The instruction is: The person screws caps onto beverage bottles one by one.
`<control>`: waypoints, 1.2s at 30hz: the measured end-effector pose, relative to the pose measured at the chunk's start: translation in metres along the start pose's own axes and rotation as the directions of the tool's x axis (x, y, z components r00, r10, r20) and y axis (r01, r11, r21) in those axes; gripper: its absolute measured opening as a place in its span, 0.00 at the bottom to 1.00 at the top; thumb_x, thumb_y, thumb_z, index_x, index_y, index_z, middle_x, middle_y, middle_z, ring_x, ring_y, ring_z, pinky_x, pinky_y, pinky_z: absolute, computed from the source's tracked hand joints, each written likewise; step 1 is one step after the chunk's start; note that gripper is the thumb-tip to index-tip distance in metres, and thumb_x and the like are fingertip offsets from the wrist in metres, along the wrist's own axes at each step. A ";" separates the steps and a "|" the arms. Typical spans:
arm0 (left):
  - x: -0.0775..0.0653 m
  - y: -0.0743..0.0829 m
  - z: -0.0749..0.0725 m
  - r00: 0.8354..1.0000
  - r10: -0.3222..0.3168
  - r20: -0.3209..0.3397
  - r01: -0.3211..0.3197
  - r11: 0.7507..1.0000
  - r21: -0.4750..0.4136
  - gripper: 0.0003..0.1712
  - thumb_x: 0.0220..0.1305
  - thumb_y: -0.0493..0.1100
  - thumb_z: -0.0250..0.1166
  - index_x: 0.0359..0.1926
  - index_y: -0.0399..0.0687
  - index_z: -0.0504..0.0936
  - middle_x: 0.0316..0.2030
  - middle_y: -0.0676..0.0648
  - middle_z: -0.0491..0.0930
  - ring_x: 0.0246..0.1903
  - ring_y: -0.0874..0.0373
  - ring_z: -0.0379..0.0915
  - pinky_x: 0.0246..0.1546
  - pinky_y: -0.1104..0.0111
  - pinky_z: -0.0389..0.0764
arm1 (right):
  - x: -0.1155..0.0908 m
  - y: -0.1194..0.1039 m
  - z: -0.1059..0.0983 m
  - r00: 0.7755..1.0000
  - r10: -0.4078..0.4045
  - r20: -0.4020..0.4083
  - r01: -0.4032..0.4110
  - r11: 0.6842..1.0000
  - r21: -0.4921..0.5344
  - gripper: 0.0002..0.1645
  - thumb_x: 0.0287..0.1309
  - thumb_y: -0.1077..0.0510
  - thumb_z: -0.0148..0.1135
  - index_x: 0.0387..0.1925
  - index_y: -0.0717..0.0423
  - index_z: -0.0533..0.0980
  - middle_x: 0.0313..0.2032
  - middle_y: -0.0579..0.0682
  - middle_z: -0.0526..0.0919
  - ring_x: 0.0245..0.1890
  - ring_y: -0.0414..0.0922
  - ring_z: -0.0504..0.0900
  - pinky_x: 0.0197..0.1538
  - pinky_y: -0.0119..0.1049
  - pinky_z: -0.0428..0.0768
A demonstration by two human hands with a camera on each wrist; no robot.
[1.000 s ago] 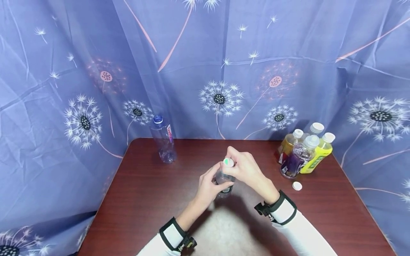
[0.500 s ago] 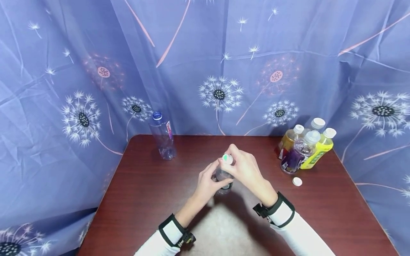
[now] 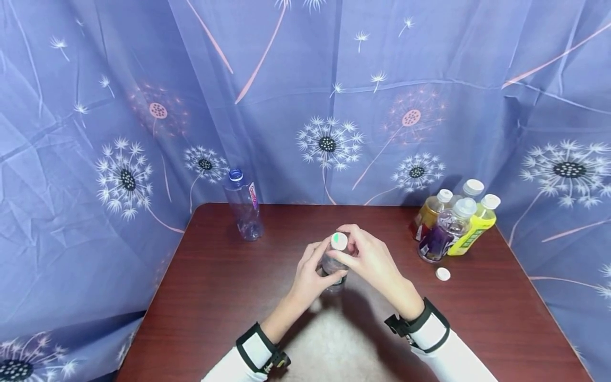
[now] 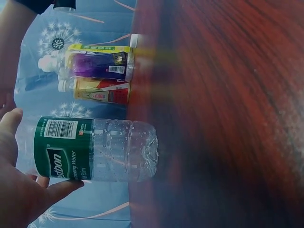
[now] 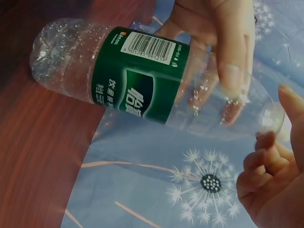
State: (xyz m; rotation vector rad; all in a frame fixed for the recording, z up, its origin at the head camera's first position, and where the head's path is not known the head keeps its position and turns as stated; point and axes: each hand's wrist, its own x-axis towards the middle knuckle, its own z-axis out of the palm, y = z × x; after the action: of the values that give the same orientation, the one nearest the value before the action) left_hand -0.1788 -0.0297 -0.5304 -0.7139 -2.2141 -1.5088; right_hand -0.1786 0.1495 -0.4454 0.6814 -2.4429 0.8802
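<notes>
A clear plastic water bottle (image 3: 332,263) with a green label and a white cap (image 3: 339,241) is at the middle of the table. My left hand (image 3: 307,270) grips its upper body, thumb on the near side and fingers round the far side. The thumb and curled fingers of my right hand (image 3: 374,260) are round the cap. In the right wrist view the bottle (image 5: 140,76) looks see-through, with droplets inside, and my right hand (image 5: 275,175) is at its neck end. Seen from the left wrist, the bottle (image 4: 111,149) has its base close to the tabletop.
An uncapped bluish clear bottle (image 3: 245,212) stands at the back left. Several capped bottles cluster at the back right, among them a purple-labelled bottle (image 3: 441,233) and a yellow bottle (image 3: 472,233). A loose white cap (image 3: 443,274) lies before them. A curtain (image 3: 329,79) hangs behind the table.
My right hand's fingers have spread from their tighter pinch on the cap, and the wrist has turned and shifted slightly right. The left hand keeps its grip on the bottle.
</notes>
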 end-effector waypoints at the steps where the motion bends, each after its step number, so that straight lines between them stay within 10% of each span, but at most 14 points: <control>1: 0.000 0.000 0.000 1.000 -0.003 0.004 0.003 1.000 -0.005 0.47 0.54 0.41 0.83 0.74 0.49 0.73 0.56 0.42 0.77 0.53 0.51 0.78 0.45 0.64 0.88 | -0.002 0.001 -0.003 1.000 0.009 0.015 -0.009 1.000 -0.005 0.33 0.52 0.46 0.81 0.56 0.51 0.76 0.28 0.40 0.73 0.26 0.35 0.70 0.27 0.30 0.72; 11: 0.002 -0.003 0.000 0.997 -0.052 0.053 0.050 0.998 0.025 0.54 0.55 0.39 0.82 0.79 0.44 0.63 0.58 0.37 0.71 0.56 0.47 0.74 0.54 0.58 0.86 | -0.022 0.016 -0.019 0.998 0.040 0.040 -0.042 0.998 0.047 0.35 0.52 0.53 0.82 0.58 0.56 0.75 0.32 0.44 0.77 0.30 0.37 0.74 0.32 0.33 0.77; 19: -0.003 -0.006 0.005 0.995 -0.092 0.042 0.092 0.996 0.000 0.50 0.55 0.38 0.81 0.76 0.40 0.66 0.60 0.37 0.71 0.55 0.47 0.73 0.52 0.54 0.87 | -0.034 0.019 0.010 0.994 0.100 0.050 -0.103 0.992 0.072 0.42 0.51 0.51 0.83 0.62 0.61 0.72 0.48 0.54 0.80 0.46 0.49 0.81 0.48 0.47 0.84; 27: -0.009 -0.009 0.007 0.997 -0.069 0.037 0.068 0.998 0.012 0.55 0.53 0.38 0.82 0.78 0.41 0.62 0.61 0.37 0.74 0.59 0.43 0.74 0.56 0.52 0.84 | -0.041 0.016 0.028 0.984 0.163 -0.076 -0.158 0.986 0.059 0.39 0.52 0.55 0.82 0.58 0.65 0.69 0.45 0.59 0.80 0.44 0.53 0.83 0.42 0.47 0.86; 36: -0.012 -0.021 -0.009 0.993 -0.116 -0.030 0.117 0.992 0.040 0.49 0.55 0.44 0.82 0.74 0.45 0.69 0.61 0.40 0.77 0.62 0.47 0.74 0.63 0.48 0.78 | -0.045 0.048 0.002 0.928 0.351 -0.125 -0.350 0.936 0.031 0.40 0.55 0.54 0.80 0.60 0.70 0.69 0.50 0.66 0.78 0.50 0.61 0.81 0.50 0.59 0.82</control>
State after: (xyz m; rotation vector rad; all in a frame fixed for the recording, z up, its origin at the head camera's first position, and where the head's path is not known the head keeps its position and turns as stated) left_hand -0.1816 -0.0468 -0.5497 -0.5562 -2.2947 -1.5128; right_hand -0.1720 0.1936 -0.4935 0.1791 -2.4828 1.0315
